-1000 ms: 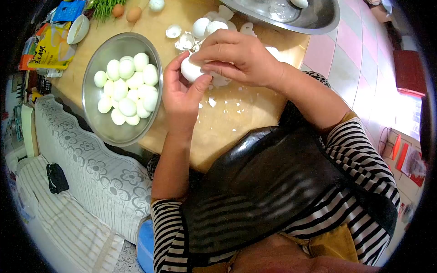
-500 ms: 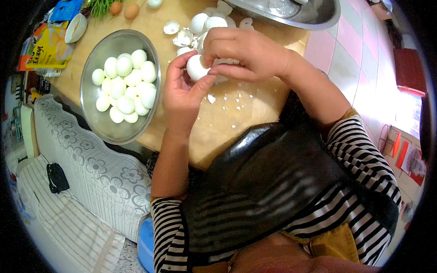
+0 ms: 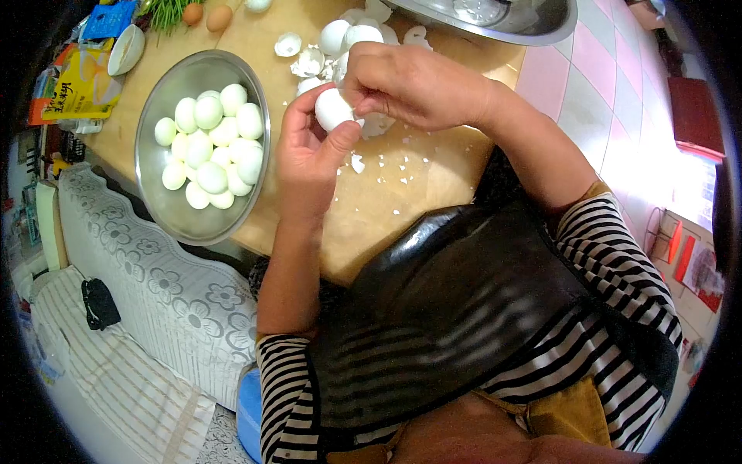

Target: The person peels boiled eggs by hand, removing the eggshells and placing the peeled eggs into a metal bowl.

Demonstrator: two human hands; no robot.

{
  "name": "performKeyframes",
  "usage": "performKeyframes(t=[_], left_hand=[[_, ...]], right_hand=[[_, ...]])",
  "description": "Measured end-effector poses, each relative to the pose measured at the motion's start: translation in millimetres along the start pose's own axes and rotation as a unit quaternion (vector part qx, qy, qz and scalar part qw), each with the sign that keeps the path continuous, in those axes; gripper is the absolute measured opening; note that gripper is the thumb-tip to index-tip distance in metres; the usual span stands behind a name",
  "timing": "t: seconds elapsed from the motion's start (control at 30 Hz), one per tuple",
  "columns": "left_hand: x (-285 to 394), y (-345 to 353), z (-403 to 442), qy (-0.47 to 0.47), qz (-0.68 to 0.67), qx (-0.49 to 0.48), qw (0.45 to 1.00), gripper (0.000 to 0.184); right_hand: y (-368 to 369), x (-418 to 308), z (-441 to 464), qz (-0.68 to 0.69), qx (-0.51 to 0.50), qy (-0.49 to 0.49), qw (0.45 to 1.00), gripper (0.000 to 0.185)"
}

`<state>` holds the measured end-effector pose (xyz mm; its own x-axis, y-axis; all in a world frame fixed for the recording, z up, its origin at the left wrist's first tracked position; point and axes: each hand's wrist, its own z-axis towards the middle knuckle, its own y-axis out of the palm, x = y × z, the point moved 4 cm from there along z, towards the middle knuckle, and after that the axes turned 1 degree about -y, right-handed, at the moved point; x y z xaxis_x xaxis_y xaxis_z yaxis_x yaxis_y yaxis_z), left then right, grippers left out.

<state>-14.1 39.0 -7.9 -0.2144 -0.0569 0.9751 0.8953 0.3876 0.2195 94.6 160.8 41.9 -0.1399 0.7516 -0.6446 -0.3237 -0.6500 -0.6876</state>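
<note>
A white egg (image 3: 332,110) rests in my left hand (image 3: 313,158), whose fingers and thumb curl around its side. My right hand (image 3: 410,89) is pinched at the egg's right side, where a small flake of eggshell (image 3: 359,121) sticks out at the fingertips. To the left, a steel bowl (image 3: 197,228) holds many smooth peeled eggs (image 3: 199,147). Behind my hands lie several white unpeeled eggs (image 3: 335,37) and a heap of broken shells (image 3: 311,62). Small shell bits (image 3: 357,164) are scattered over the wooden table (image 3: 371,232) in front of my hands.
A large steel basin (image 3: 533,35) stands at the table's far right edge. At the far left are a small white bowl (image 3: 126,51), a yellow packet (image 3: 81,81), green stalks (image 3: 166,11) and two brown eggs (image 3: 219,18). A covered sofa (image 3: 154,263) is on the left.
My right fingers have shifted slightly at the egg's side, and a shell flake now shows there. The left hand keeps its hold on the egg. The peeled eggs in the bowl are unchanged.
</note>
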Motion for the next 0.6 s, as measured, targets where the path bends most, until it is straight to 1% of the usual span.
performKeyframes(t=[0.07,0.1,0.13,0.2,0.27,0.3,0.37,0.4,0.47,0.5,0.57,0.6], left_hand=[[-1.9,0.1,-0.2,0.001,0.001,0.01,1.0,0.043],[-2.4,-0.6,-0.1,0.002,0.001,0.02,1.0,0.042],[-1.9,-1.2,0.0,0.002,0.001,0.02,1.0,0.042],[-2.0,-3.4,0.0,-0.02,-0.019,0.014,1.0,0.04],[0.0,-4.4,-0.6,-0.024,-0.036,0.009,0.999,0.04],[0.5,-4.1,-0.2,-0.028,-0.052,0.005,0.998,0.04],[-0.1,-4.3,0.9,-0.025,-0.068,0.002,0.997,0.041],[-0.3,-4.5,1.4,-0.022,-0.083,0.0,0.996,0.041],[0.9,-2.5,2.6,-0.027,-0.095,0.011,0.995,0.044],[0.8,-2.0,2.7,-0.033,-0.108,0.022,0.993,0.047],[0.7,-1.2,2.0,-0.028,-0.097,0.022,0.995,0.047],[0.7,-0.5,2.1,-0.023,-0.087,0.022,0.996,0.047]], right_hand=[[-1.9,2.4,-0.2,0.012,0.039,-0.009,0.999,0.009],[-1.0,4.7,0.0,0.012,0.04,-0.009,0.999,0.009],[-1.5,7.6,0.3,-0.004,0.059,-0.01,0.998,0.009],[-3.5,12.7,0.9,-0.021,0.079,-0.011,0.997,0.01],[-7.9,19.2,-0.6,-0.04,0.115,0.032,0.992,0.013],[-9.0,19.8,-0.5,-0.04,0.116,0.032,0.992,0.013],[-10.4,23.7,-0.1,-0.046,0.107,0.073,0.99,0.016],[-8.9,23.0,-0.6,-0.047,0.107,0.072,0.991,0.016],[-4.0,23.2,-3.2,-0.048,0.125,0.117,0.984,0.023],[-3.2,22.0,-2.5,-0.047,0.125,0.117,0.984,0.023],[-1.6,18.4,-1.4,-0.028,0.112,0.101,0.988,0.03],[1.1,15.1,-1.7,-0.028,0.111,0.101,0.988,0.03]])
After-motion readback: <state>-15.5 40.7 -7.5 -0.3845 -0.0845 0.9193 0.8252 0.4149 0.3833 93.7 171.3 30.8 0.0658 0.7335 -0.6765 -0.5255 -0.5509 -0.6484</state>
